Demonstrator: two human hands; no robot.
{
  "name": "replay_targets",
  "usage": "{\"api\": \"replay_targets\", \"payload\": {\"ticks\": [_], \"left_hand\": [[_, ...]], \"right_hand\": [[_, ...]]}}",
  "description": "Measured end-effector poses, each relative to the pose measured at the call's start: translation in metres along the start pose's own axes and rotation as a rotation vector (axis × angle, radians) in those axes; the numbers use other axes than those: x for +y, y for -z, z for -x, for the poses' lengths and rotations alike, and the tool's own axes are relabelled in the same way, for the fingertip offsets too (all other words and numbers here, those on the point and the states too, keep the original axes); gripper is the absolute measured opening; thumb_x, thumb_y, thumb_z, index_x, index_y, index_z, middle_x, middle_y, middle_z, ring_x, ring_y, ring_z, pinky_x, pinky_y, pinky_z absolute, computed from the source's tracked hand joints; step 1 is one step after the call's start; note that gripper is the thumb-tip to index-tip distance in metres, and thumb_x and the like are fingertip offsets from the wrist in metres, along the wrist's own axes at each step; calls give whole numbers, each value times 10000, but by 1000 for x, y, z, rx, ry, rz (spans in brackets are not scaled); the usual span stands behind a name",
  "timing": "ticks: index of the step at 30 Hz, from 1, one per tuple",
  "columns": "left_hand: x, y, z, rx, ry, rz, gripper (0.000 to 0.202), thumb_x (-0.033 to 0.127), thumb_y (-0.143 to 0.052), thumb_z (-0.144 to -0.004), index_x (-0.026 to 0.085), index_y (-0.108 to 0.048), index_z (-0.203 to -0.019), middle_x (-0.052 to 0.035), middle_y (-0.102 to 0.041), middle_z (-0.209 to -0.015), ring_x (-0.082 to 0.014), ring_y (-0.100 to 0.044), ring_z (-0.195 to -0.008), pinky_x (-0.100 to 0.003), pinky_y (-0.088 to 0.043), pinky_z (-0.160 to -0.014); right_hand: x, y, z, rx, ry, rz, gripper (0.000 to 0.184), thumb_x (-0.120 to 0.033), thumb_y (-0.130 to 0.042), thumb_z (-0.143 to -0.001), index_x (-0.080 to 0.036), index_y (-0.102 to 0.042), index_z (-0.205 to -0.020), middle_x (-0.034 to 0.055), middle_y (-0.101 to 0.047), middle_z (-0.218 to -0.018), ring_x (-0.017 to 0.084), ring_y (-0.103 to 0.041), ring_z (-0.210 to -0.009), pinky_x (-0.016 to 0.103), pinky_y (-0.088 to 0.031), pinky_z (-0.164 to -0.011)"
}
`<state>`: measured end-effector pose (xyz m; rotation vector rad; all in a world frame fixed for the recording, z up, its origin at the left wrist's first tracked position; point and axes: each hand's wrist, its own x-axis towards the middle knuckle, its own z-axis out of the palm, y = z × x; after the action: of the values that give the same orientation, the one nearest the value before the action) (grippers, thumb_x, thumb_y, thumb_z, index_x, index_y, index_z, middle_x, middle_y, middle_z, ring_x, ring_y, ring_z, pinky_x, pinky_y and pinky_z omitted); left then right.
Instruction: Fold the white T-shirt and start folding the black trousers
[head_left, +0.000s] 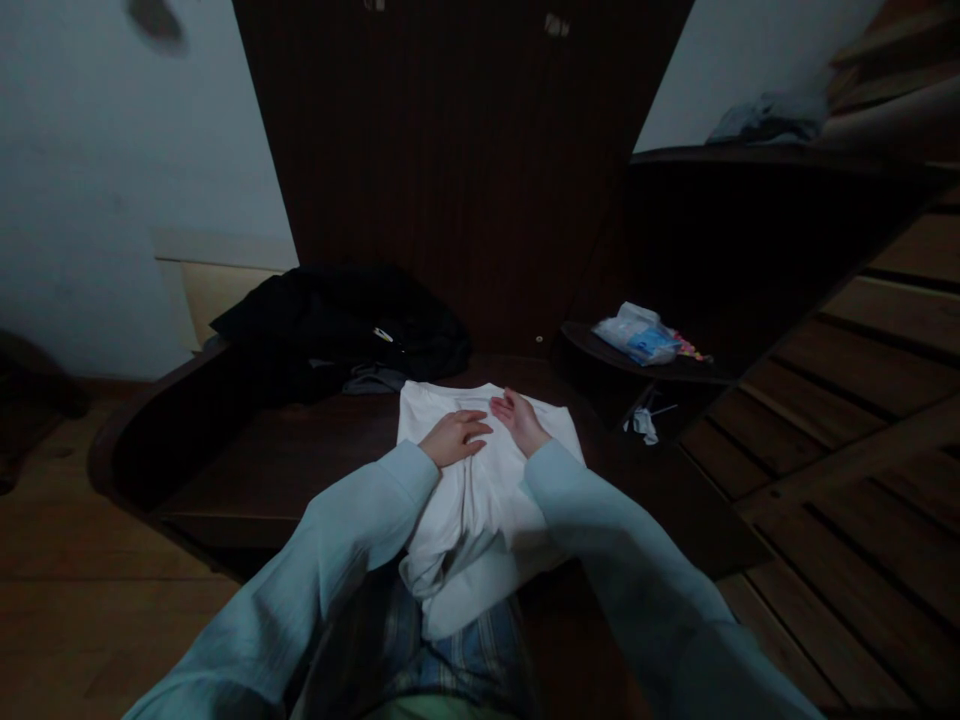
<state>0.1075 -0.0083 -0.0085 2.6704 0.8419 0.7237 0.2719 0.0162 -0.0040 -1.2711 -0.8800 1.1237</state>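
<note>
A white shirt (480, 500) lies spread on a dark wooden surface (285, 460) in front of me, its lower part hanging over the near edge onto my lap. My left hand (453, 437) rests flat on the upper part of the shirt, fingers stretched toward the right. My right hand (519, 419) lies just beside it on the cloth, fingers extended and pointing left. The two hands nearly touch at the fingertips. Both arms wear light blue sleeves.
A heap of dark clothes (337, 325) sits at the back left of the surface. A plastic packet (641, 335) lies on a small dark shelf (675, 368) to the right. Wooden slats (862, 440) run along the right. A dark panel (465, 160) stands behind.
</note>
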Motion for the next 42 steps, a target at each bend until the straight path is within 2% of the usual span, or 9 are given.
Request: {"api": "replay_targets", "payload": {"ticks": [2,6,9,14,22,27,32,37,42], "left_hand": [[0,0,-1,-25,-25,7,271,223,-510,-782,192,-628,-1024,-85,-547,-1205,-203,-510,-1075,-343,-384,-929],[1,-1,-2,-47,-6,7,263,207,-484,-796,219,-639,-1009,-41,-602,-1146,-206,-503,-1091,-369,-374,-935],[1,-3,-3,-40,26,-1,262,209,-489,-791,231,-642,-1003,-29,-616,-1125,-207,-501,-1093,-376,-376,-930],[1,-4,-3,-14,8,-4,256,194,-482,-785,216,-657,-970,-32,-631,-1097,-189,-532,-1053,-344,-390,-921],[1,-3,-4,26,-29,8,260,160,-467,-776,195,-668,-936,-39,-650,-1053,-168,-562,-1005,-310,-412,-905],[1,-5,-5,34,-23,26,279,127,-464,-751,200,-672,-923,-33,-655,-1045,-160,-564,-1005,-303,-407,-912],[1,-5,-5,28,-6,37,288,137,-468,-737,215,-672,-925,-27,-648,-1061,-171,-557,-1016,-322,-400,-918],[-1,-5,-5,11,12,79,297,139,-482,-711,219,-667,-930,-17,-639,-1075,-173,-533,-1046,-315,-370,-944],[-6,-6,-8,7,96,106,259,179,-407,-782,168,-656,-850,-36,-661,-932,-159,-567,-907,-260,-399,-861]], "right_hand": [[-16,25,-10,60,18,225,136,-328,-485,-744,-217,-432,-684,28,-601,-693,152,-602,-694,276,-494,-631],[-43,90,-21,242,59,392,103,-269,-535,-672,-208,-477,-732,22,-600,-742,157,-578,-779,249,-447,-651],[-50,130,-16,313,35,525,139,-275,-605,-599,-189,-506,-647,25,-589,-665,180,-562,-751,256,-411,-637],[-45,150,-4,53,-55,646,289,-436,-605,-608,-158,-553,-544,17,-551,-534,126,-499,-533,247,-362,-527],[-65,133,26,-395,-212,861,311,-428,-664,-524,-152,-539,-455,-29,-460,-432,77,-374,-436,231,-272,-459],[-76,115,34,-193,-80,893,143,-213,-584,-540,-171,-470,-463,-63,-409,-426,74,-357,-439,216,-234,-451],[-87,62,35,-50,254,1038,220,-114,-513,-549,-189,-347,-425,-74,-346,-426,74,-342,-465,219,-206,-462],[-70,1,35,-157,325,1068,212,-116,-538,-581,-184,-393,-441,-67,-388,-449,77,-369,-479,218,-221,-465],[-37,-27,31,-249,270,980,291,-202,-598,-643,-180,-411,-421,-62,-383,-383,72,-377,-432,197,-256,-439]]}}
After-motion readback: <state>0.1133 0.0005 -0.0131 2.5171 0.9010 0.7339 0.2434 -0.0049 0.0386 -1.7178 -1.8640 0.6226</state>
